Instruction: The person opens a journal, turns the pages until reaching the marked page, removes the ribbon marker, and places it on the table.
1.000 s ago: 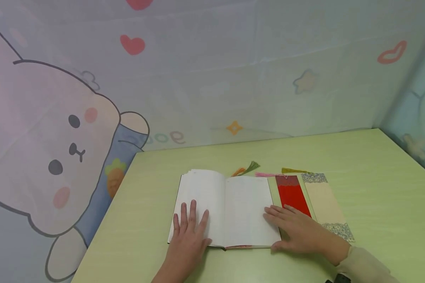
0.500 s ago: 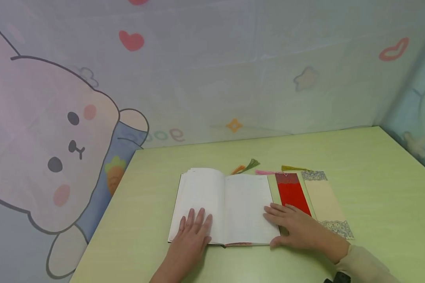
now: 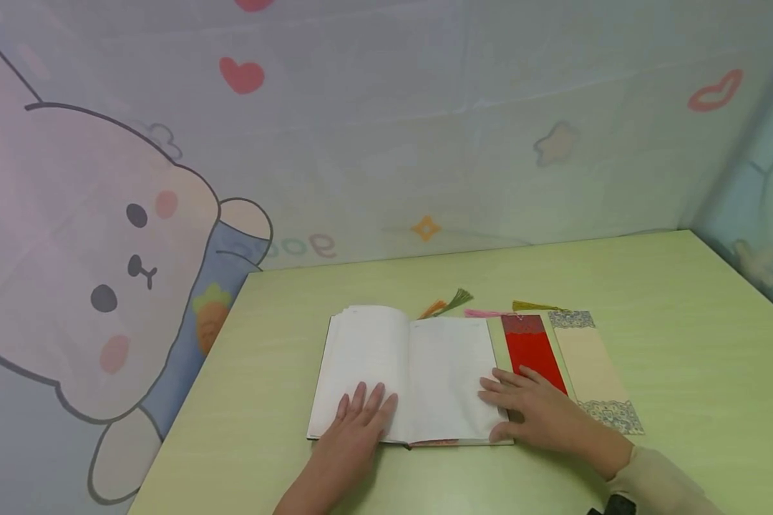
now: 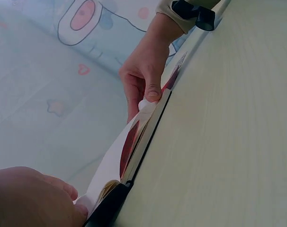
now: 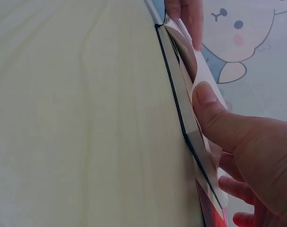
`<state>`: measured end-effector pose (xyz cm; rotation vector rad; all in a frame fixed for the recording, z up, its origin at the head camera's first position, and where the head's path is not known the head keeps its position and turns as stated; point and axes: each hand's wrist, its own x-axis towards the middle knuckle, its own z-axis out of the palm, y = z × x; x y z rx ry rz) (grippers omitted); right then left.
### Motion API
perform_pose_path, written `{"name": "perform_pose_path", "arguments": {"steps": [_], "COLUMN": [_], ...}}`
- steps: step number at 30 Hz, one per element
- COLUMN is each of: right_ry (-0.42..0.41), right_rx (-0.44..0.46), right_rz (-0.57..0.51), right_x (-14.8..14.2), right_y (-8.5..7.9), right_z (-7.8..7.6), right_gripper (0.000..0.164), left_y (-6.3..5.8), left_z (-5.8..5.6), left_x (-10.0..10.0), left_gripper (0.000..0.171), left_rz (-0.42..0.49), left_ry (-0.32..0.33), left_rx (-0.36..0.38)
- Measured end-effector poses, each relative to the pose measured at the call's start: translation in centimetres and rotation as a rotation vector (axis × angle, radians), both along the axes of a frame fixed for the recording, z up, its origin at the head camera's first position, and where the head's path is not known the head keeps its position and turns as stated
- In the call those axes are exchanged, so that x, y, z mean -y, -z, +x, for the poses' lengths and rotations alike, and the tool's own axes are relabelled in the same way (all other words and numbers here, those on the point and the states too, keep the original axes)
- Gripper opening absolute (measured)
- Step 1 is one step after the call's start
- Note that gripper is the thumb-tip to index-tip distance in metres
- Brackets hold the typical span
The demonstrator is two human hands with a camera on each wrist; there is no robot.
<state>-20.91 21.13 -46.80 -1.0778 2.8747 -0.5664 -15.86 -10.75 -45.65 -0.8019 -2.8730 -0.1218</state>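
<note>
Resting your left hand (image 3: 349, 438) on the left page of one book (image 3: 447, 379) atop one table (image 3: 696, 343), your right hand (image 3: 541, 409) on the book's right edge, both loosely extended, one red bookmark (image 3: 533, 349), one cream bookmark (image 3: 592, 365) right of it

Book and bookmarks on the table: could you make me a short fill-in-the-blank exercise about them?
1. The book lies ____ on the table, showing two facing pages.
2. The red bookmark lies ____ the book and the cream bookmark.
3. Right beside the orange tassel, past the book's far edge, lies a ____ tassel.
4. The cream bookmark has two patterned bands, one at each ____.

Missing words: open; between; green; end.
</note>
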Motion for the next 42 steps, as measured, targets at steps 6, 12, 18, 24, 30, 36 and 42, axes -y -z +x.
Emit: {"name": "perform_pose_path", "arguments": {"steps": [6, 12, 18, 24, 30, 36, 42], "right_ry": [0.01, 0.009, 0.0, -0.028, -0.042, -0.074, -0.071], "right_rx": [-0.004, -0.073, -0.125, -0.111, -0.059, -0.117, -0.244], "right_rz": [-0.007, -0.019, -0.027, -0.011, -0.017, -0.021, -0.029], "right_x": [0.1, 0.3, 0.6, 1.3, 1.6, 1.7, 1.6], "right_y": [0.3, 0.4, 0.4, 0.3, 0.4, 0.8, 0.5], "right_z": [-0.1, -0.3, -0.7, -0.9, -0.7, -0.3, -0.2], "right_gripper": [0.069, 0.061, 0.056, 0.06, 0.068, 0.075, 0.079], "left_y": [-0.1, -0.3, -0.5, -0.5, -0.2, -0.3, -0.3], "left_z": [-0.1, -0.1, -0.2, 0.0, 0.1, 0.0, 0.0], "left_x": [-0.4, -1.0, -1.9, -2.4, -2.7, -3.1, -3.2], "left_gripper": [0.063, 0.043, 0.05, 0.061, 0.065, 0.061, 0.058], "left_rz": [-0.05, -0.079, -0.051, -0.052, -0.062, -0.051, -0.036], "left_ry": [0.051, 0.023, -0.012, -0.008, -0.006, -0.033, -0.039], "left_rx": [0.045, 0.007, 0.0, -0.042, -0.148, -0.197, -0.222]}}
